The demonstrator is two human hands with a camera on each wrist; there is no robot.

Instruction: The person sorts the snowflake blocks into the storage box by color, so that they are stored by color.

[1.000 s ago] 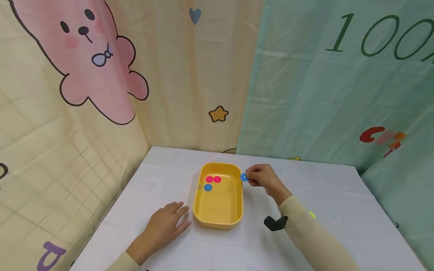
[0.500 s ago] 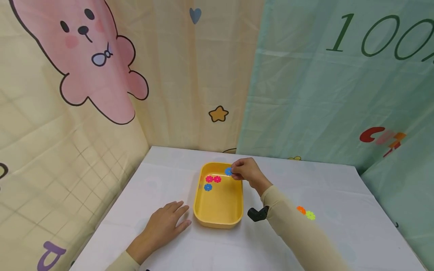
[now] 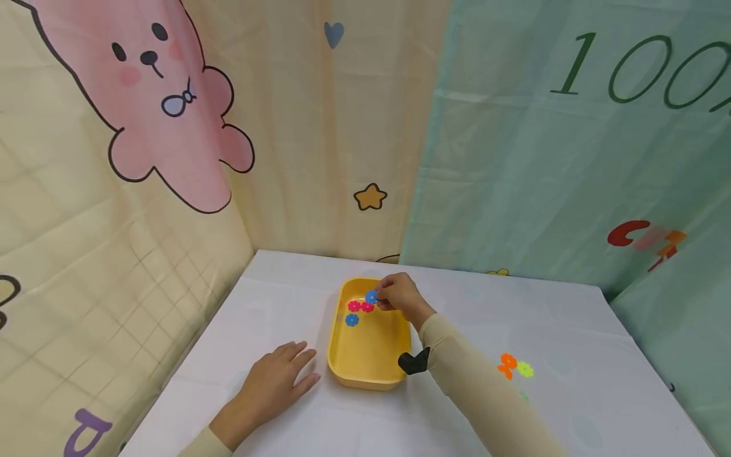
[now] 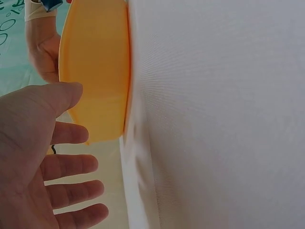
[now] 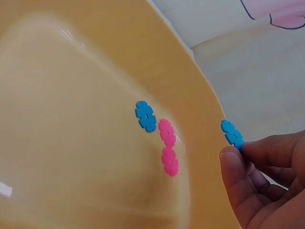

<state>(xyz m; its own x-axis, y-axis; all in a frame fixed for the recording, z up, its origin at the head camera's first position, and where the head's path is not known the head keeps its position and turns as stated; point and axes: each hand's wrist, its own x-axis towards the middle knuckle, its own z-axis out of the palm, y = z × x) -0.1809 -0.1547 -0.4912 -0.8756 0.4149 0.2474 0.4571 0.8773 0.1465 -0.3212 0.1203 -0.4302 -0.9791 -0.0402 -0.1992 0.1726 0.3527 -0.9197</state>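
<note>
Over the far end of a yellow tray (image 3: 368,383), my right hand (image 3: 401,297) pinches a blue snowflake disc (image 5: 231,133) between thumb and forefinger. Inside the tray lie two pink snowflake discs (image 5: 167,133), side by side, and one blue snowflake disc (image 5: 146,116) close to them. The held disc is above the tray floor, apart from those lying there. My left hand (image 3: 276,382) rests on the white table just left of the tray, fingers spread. In the left wrist view, the left hand's thumb and fingers (image 4: 76,163) are extended near the tray wall and hold nothing.
On the table to the right, beside my right forearm, lie orange snowflake discs (image 3: 507,361) and a yellow-green one (image 3: 525,369). A pale green piece (image 3: 523,396) is partly hidden by the sleeve. Printed curtains (image 3: 320,127) stand behind the table.
My right hand has moved left from beyond the tray's right rim to above its far end, carrying the blue disc. Discs on the right came into view from behind the sleeve. My left hand stayed put.
</note>
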